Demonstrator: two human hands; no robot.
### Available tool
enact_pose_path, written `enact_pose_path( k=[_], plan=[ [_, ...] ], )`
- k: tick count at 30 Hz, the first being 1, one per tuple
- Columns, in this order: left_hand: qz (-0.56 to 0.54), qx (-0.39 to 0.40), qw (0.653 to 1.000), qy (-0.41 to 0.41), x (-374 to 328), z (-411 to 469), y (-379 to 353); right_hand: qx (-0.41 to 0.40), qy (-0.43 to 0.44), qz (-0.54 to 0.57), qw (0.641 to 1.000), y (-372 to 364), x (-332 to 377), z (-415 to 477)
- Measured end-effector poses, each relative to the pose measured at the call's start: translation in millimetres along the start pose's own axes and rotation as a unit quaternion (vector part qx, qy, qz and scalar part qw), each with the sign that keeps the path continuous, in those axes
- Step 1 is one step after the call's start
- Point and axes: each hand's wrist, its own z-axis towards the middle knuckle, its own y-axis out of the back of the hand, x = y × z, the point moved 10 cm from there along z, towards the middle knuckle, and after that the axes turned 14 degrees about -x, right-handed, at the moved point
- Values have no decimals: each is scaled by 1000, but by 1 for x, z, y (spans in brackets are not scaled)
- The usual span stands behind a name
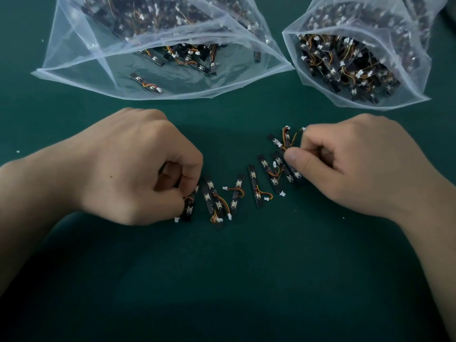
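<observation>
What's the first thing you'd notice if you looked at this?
Two busy hands first: the left hand pinches a little black strip at one end of a row of strips on the green mat, and the right hand pinches another at the other end. Behind them, the left bag and right bag, both clear, hold more.

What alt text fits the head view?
The left hand pinches a small black wired circuit strip at one end of a loose row on a dark green mat; the right hand pinches another strip at the other end. Two clear plastic bags of them lie behind.
</observation>
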Motion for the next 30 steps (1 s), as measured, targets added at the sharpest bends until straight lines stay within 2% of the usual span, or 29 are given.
enact_pose_path(
  k=[10,16,21,26,30],
  plan=[
    [29,-50,998,-27,0,1,-3,25,73,-3,997,-9,33,-8],
    [-28,-66,997,-34,-5,1,0,-37,-4,106,994,5,14,-1],
    [-45,-52,997,-35,-6,-1,-2,-13,-6,60,998,-4,11,-1],
    [-57,-58,996,-34,-4,-1,-3,-22,-11,62,998,-1,0,0],
    [-59,-73,995,-35,-4,0,-2,1,-14,85,996,1,-5,0]
  ],
)
